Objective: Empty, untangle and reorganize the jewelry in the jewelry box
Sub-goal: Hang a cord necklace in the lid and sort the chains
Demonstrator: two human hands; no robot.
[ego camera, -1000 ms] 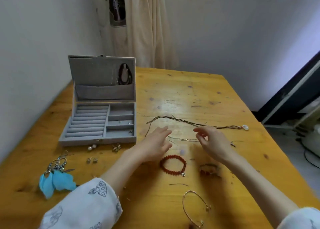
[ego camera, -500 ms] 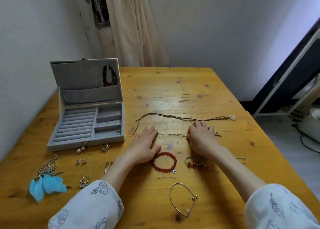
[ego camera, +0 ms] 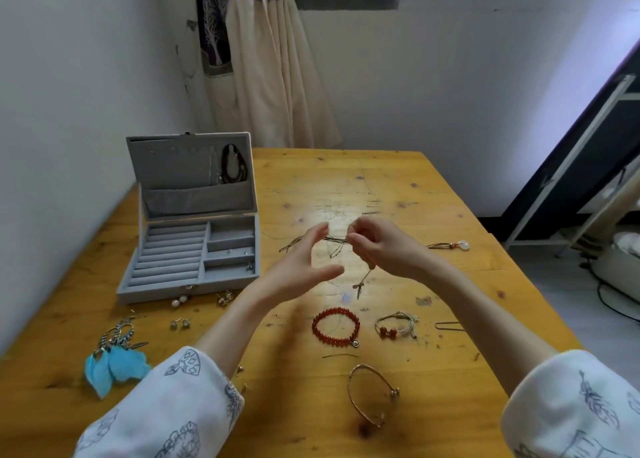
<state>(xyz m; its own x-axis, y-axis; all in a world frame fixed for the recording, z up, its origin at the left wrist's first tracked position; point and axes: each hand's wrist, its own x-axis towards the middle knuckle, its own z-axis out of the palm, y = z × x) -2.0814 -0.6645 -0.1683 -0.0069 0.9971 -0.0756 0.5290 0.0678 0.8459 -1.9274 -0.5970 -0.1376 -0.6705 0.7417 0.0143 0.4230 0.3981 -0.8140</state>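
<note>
**Thin chain lifted above the table**

The right hand (ego camera: 384, 250) has a pinching grip on a thin chain (ego camera: 363, 279), which dangles with a small charm at its end. The left hand (ego camera: 301, 270) is raised beside it, fingers straight, holding nothing. Below lie a red bead bracelet (ego camera: 335, 326) and a long cord necklace (ego camera: 446, 245) on the table (ego camera: 433, 187). The grey jewelry box (ego camera: 194, 239) stands open at far left.

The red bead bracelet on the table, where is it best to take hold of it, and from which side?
Pinch the bead ring of the red bead bracelet from above, on the far arc, away from its charm. It lies flat on the table with its middle open, so one finger fits inside.
</note>
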